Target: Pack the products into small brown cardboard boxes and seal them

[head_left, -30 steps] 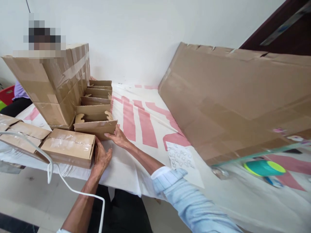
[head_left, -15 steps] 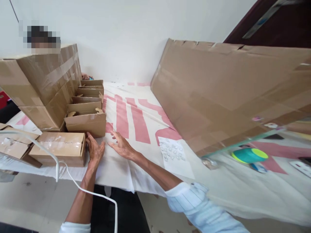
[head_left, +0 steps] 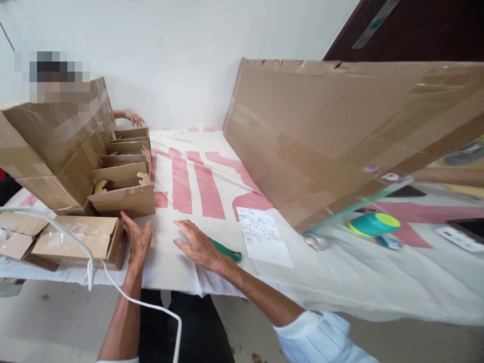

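Observation:
My left hand (head_left: pixel 138 241) is open, palm turned inward, beside the right end of a taped cardboard box (head_left: pixel 77 227). Just beyond its fingertips stands an open-topped cardboard box (head_left: pixel 124 198) with its inner flaps up. My right hand (head_left: pixel 198 244) hovers over the cloth with fingers apart and nothing in them. Behind its wrist shows a slim green object (head_left: pixel 229 250), partly covered by the wrist; its kind I cannot make out. A paper sheet (head_left: pixel 260 234) with small drawn shapes lies to the right of it.
Stacked taped cartons (head_left: pixel 71 146) stand left, a person behind them. That person's hand (head_left: pixel 133 118) reaches past them. A large cardboard panel (head_left: pixel 321 136) leans at right, near a teal tape roll (head_left: pixel 372 225) and white power strip (head_left: pixel 459 239). A white cable (head_left: pixel 132 297) crosses the foreground.
The green object has appeared by my right wrist. The other person's hand, earlier by a small bluish thing, now stretches out empty. My right hand has shifted away from my left; the view has turned slightly right.

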A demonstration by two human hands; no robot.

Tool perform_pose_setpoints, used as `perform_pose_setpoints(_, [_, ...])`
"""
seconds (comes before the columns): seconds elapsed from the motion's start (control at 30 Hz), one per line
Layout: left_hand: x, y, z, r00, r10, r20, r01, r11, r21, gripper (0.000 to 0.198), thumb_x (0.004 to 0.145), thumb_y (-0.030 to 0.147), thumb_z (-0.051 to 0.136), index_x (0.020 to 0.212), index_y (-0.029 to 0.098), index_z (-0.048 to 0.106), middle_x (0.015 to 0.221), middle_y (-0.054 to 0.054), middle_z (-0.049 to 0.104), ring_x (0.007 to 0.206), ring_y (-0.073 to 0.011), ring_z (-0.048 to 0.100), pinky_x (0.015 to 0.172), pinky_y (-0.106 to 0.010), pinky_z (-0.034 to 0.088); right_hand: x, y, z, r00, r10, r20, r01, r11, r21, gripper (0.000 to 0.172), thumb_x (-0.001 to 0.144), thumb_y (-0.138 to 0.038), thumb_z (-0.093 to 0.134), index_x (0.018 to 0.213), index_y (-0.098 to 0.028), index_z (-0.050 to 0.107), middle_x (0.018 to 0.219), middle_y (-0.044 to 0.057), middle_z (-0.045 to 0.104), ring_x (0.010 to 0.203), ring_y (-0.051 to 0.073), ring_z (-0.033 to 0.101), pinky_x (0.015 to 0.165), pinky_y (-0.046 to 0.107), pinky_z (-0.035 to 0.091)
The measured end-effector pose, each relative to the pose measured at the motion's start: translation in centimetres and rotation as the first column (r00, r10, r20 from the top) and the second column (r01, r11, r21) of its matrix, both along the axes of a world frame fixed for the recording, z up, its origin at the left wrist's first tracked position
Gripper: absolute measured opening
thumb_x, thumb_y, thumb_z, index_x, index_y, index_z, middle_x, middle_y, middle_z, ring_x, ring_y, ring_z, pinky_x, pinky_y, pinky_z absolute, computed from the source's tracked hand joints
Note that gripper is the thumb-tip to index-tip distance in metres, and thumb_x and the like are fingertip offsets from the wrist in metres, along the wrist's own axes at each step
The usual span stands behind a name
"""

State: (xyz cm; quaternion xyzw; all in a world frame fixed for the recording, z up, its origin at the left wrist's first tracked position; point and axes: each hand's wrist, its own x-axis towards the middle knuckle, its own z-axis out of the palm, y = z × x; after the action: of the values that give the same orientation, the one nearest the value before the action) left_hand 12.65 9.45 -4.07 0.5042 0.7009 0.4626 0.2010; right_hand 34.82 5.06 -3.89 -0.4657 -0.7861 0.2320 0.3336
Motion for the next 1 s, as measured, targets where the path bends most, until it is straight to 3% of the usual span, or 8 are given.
perform_pose_setpoints(0.07, [-0.3, 0.0, 0.0, 1.0, 0.004, 0.014, -0.004, 1.0, 0.003, 0.106, 0.086, 0.029, 0.074, 0.167, 0.0, 0.013, 0.176, -0.037, 0.017, 0.168, -0.0448, 0.018, 0.135, -0.057, 0.026, -0.3, 0.0, 0.0, 1.0, 0.004, -0.014, -0.004, 1.0, 0.005, 0.054, 0.096, -0.025, 0.063, 0.15, -0.026, 0.057, 0.141, 0.015, 0.066, 0.136, 0.032, 0.062, 0.119, 0.057, 0.051])
perform_pose_setpoints(0.27, [-0.6, 1.5, 0.4, 1.0, 0.003, 0.021, -0.003, 1.0, 0.01, 0.111, 0.087, 0.038, 0.076, 0.169, 0.001, 0.011, 0.177, -0.034, 0.019, 0.167, -0.0438, 0.022, 0.135, -0.059, 0.026, -0.9, -0.4, -1.6, 0.999, -0.016, -0.033, 0.016, 1.0, -0.005, 0.055, 0.095, -0.024, 0.064, 0.15, -0.029, 0.057, 0.143, 0.013, 0.067, 0.137, 0.032, 0.062, 0.12, 0.059, 0.05])
perform_pose_setpoints(0.4, [0.1, 1.7, 0.7, 0.998, 0.017, 0.057, -0.018, 1.0, 0.008, 0.109, 0.09, 0.037, 0.075, 0.169, 0.002, 0.011, 0.178, -0.032, 0.017, 0.166, -0.0442, 0.023, 0.132, -0.056, 0.034, -1.0, -0.7, -2.9, 0.999, -0.037, -0.03, 0.037, 0.999, -0.003, 0.053, 0.096, -0.025, 0.063, 0.149, -0.027, 0.058, 0.145, 0.014, 0.066, 0.139, 0.033, 0.061, 0.121, 0.059, 0.049])
perform_pose_setpoints(0.57, [0.4, 1.8, 1.1, 0.998, 0.03, 0.055, -0.029, 0.999, -0.024, 0.11, 0.089, 0.036, 0.077, 0.169, 0.001, 0.01, 0.176, -0.031, 0.025, 0.164, -0.0431, 0.03, 0.127, -0.044, 0.041, -1.0, -0.9, -3.1, 1.0, -0.028, -0.002, 0.028, 1.0, 0.003, 0.053, 0.096, -0.023, 0.061, 0.149, -0.025, 0.057, 0.142, 0.014, 0.066, 0.135, 0.033, 0.062, 0.118, 0.058, 0.051])
perform_pose_setpoints(0.87, [0.1, 2.7, 0.4, 0.999, 0.031, 0.037, -0.031, 1.0, 0.004, 0.107, 0.088, 0.028, 0.079, 0.168, 0.003, 0.014, 0.174, -0.032, 0.028, 0.163, -0.044, 0.03, 0.132, -0.05, 0.033, -1.7, -1.0, -3.9, 0.994, -0.04, 0.104, 0.035, 0.998, 0.047, 0.052, 0.096, -0.02, 0.059, 0.148, -0.021, 0.057, 0.144, 0.017, 0.066, 0.134, 0.035, 0.061, 0.115, 0.058, 0.052])
perform_pose_setpoints(1.0, [-0.1, 4.3, -0.2, 0.998, 0.025, 0.058, -0.028, 0.998, 0.053, 0.11, 0.082, 0.026, 0.083, 0.169, 0.006, 0.018, 0.176, -0.03, 0.027, 0.165, -0.0428, 0.028, 0.135, -0.05, 0.027, -1.9, -1.2, -4.8, 0.987, -0.078, 0.14, 0.063, 0.992, 0.106, 0.049, 0.098, -0.02, 0.059, 0.146, -0.02, 0.059, 0.142, 0.017, 0.067, 0.131, 0.034, 0.061, 0.114, 0.058, 0.051])
